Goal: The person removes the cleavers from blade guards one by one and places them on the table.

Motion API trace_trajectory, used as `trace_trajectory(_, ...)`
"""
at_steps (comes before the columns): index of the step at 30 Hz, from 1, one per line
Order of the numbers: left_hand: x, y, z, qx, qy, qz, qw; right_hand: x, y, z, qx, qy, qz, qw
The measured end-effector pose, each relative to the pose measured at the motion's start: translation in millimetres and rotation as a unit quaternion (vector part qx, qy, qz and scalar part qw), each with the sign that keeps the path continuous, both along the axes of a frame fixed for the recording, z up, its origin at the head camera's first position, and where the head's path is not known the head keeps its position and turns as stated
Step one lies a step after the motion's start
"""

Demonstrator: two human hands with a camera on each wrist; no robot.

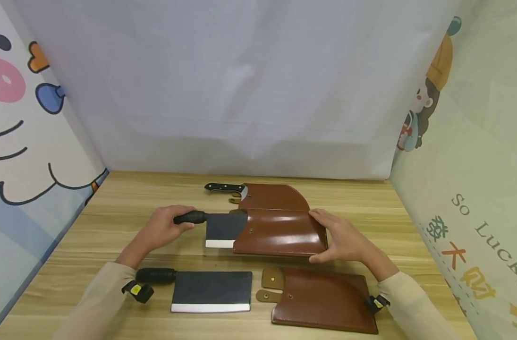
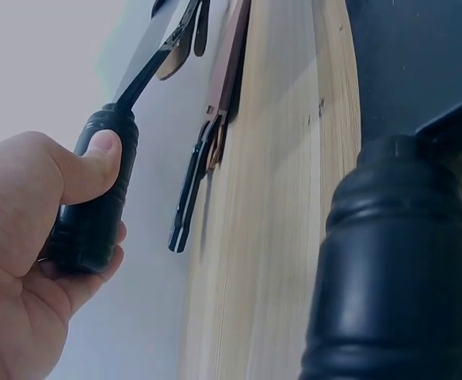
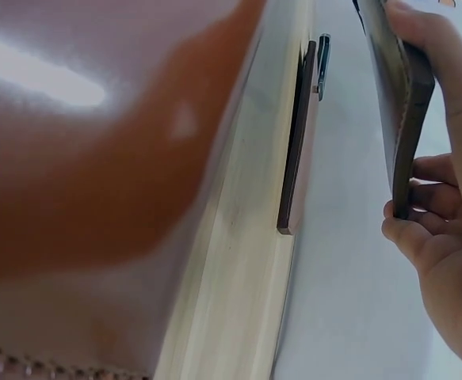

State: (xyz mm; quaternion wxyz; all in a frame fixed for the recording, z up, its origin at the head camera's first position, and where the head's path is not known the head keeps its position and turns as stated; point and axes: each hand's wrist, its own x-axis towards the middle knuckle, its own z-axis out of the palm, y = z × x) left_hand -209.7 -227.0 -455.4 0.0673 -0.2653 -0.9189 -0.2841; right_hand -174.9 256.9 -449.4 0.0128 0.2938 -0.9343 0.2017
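My left hand (image 1: pixel 166 226) grips the black handle (image 2: pixel 96 190) of a cleaver (image 1: pixel 225 227), thumb along its side. The far part of its dark blade is hidden inside a brown leather sheath (image 1: pixel 283 232). My right hand (image 1: pixel 343 238) holds that sheath by its closed end, thumb at the lower corner and fingers at the upper one. In the right wrist view, my right hand (image 3: pixel 452 190) has thumb and fingers around the edge of the sheath (image 3: pixel 409 119). Sheath and cleaver are raised above the table.
Nearer me lie a second cleaver (image 1: pixel 211 290) with a black handle and another brown sheath (image 1: pixel 326 300), its two tan straps (image 1: pixel 273 278) spread left. Behind the raised sheath lies a sheathed knife (image 1: pixel 224 187). The wooden table (image 1: pixel 126 203) meets a pale back curtain (image 1: pixel 241 94) and printed side panels.
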Motion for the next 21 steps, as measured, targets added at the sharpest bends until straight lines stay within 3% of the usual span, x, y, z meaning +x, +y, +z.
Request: trace_trajectory(21, -1.4, -15.4, 10.1, -0.014, -0.009, -0.003, 0.9999, 2.6, 14.8, 4.9, -0.005, 0.001, 0.006, 1.000)
